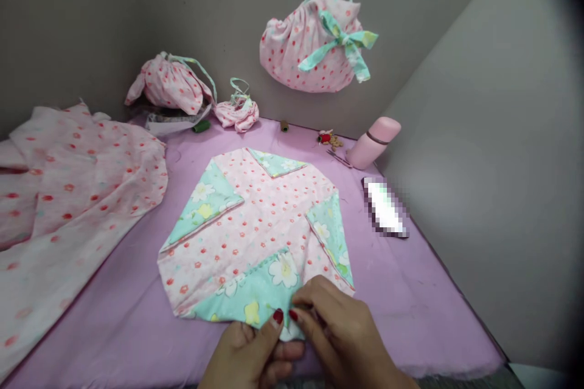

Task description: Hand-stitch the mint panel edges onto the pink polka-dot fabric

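Note:
A pink dotted cloth (269, 219) lies flat, its corners folded in as mint-green floral flaps. My left hand (258, 352) pinches the near edge of the front flap (250, 292), thumb on top and fingers curled underneath. Close beside it, my right hand (344, 328) has its thumb and index finger pressed together at the same flap's edge. Whatever is between those right fingertips is too small to make out. A line of stitches shows along the front flap's upper edge. The left flap (205, 206), right flap (331, 234) and back flap (276, 161) lie folded, untouched.
Dotted fabric (77, 194) spreads over the purple-covered table (410, 304) at left. Behind stand a gathered pouch (171, 85), a smaller pouch (237, 114) and a green spool (201, 126). A bag (310, 48) hangs above. At right are small scissors (340, 158), a pink bottle (371, 143) and a blurred-out phone-like object (385, 206).

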`<control>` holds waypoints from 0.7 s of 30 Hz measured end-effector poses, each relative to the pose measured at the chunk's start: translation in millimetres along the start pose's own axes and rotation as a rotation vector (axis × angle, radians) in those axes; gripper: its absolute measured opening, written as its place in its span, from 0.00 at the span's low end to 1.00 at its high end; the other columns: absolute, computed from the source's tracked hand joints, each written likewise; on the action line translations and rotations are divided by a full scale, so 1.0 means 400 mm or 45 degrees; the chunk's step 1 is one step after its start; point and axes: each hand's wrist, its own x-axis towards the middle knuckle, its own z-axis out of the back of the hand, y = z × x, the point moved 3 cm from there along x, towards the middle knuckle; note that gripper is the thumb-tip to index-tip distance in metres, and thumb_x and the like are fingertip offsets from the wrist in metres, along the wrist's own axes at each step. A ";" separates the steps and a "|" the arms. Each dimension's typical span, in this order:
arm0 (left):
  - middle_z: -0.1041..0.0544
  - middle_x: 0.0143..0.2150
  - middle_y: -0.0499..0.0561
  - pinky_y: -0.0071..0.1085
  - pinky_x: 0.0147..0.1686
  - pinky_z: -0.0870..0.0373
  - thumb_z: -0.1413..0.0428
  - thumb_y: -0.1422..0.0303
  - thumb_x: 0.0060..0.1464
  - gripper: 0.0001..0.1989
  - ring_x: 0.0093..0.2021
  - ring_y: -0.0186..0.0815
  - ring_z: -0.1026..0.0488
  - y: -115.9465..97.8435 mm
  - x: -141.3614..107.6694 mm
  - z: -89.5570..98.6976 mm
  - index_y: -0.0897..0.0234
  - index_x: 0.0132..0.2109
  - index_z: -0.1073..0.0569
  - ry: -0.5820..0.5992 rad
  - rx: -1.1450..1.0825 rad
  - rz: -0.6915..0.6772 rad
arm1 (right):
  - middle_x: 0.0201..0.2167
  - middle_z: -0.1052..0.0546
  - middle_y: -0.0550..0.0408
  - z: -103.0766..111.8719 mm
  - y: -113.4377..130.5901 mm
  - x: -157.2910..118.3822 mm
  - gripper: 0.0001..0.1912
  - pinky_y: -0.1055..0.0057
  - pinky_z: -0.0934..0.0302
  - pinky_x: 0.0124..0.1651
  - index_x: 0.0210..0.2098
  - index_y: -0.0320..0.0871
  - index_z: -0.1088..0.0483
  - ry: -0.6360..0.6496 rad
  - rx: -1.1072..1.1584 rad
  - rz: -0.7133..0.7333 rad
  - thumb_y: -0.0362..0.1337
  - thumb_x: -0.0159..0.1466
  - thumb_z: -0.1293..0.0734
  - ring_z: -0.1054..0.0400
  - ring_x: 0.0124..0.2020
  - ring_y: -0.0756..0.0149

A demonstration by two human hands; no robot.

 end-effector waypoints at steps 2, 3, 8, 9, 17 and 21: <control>0.23 0.20 0.48 0.23 0.21 0.37 0.33 0.60 0.31 0.18 0.22 0.32 0.28 -0.003 -0.002 -0.006 0.67 0.28 0.25 0.042 -0.001 -0.003 | 0.26 0.31 0.53 0.005 0.005 0.004 0.10 0.75 0.43 0.28 0.36 0.42 0.32 -0.036 -0.025 0.023 0.32 0.63 0.44 0.36 0.27 0.67; 0.24 0.19 0.47 0.23 0.21 0.37 0.34 0.59 0.31 0.17 0.21 0.32 0.28 -0.004 -0.003 -0.011 0.67 0.26 0.26 0.075 -0.004 -0.011 | 0.26 0.31 0.53 0.004 0.009 0.008 0.11 0.75 0.43 0.28 0.37 0.42 0.31 -0.025 -0.029 0.039 0.32 0.63 0.45 0.36 0.27 0.67; 0.23 0.22 0.48 0.29 0.28 0.34 0.35 0.58 0.32 0.15 0.24 0.36 0.27 -0.010 -0.009 -0.028 0.65 0.21 0.28 0.129 -0.037 -0.059 | 0.22 0.32 0.55 -0.020 0.028 0.027 0.16 0.77 0.46 0.24 0.25 0.42 0.31 0.070 -0.008 0.064 0.31 0.62 0.47 0.37 0.22 0.71; 0.23 0.24 0.48 0.30 0.29 0.34 0.34 0.59 0.32 0.14 0.25 0.36 0.27 -0.012 -0.011 -0.029 0.64 0.23 0.27 0.117 -0.048 -0.059 | 0.21 0.33 0.56 -0.025 0.031 0.030 0.17 0.77 0.47 0.23 0.23 0.42 0.33 0.057 -0.038 0.077 0.30 0.62 0.48 0.38 0.22 0.71; 0.30 0.15 0.42 0.25 0.23 0.37 0.35 0.66 0.33 0.12 0.22 0.33 0.31 -0.025 -0.027 -0.026 0.62 0.19 0.32 0.020 -0.010 -0.059 | 0.21 0.35 0.59 -0.032 0.042 0.030 0.14 0.80 0.49 0.19 0.26 0.42 0.36 -0.087 0.276 0.218 0.34 0.64 0.47 0.40 0.19 0.76; 0.23 0.25 0.48 0.31 0.33 0.33 0.35 0.59 0.32 0.17 0.32 0.41 0.24 -0.003 -0.008 -0.018 0.64 0.30 0.28 0.037 -0.044 0.010 | 0.18 0.39 0.63 -0.019 0.009 0.023 0.10 0.82 0.47 0.17 0.30 0.44 0.40 -0.093 0.944 -0.299 0.38 0.66 0.46 0.44 0.15 0.77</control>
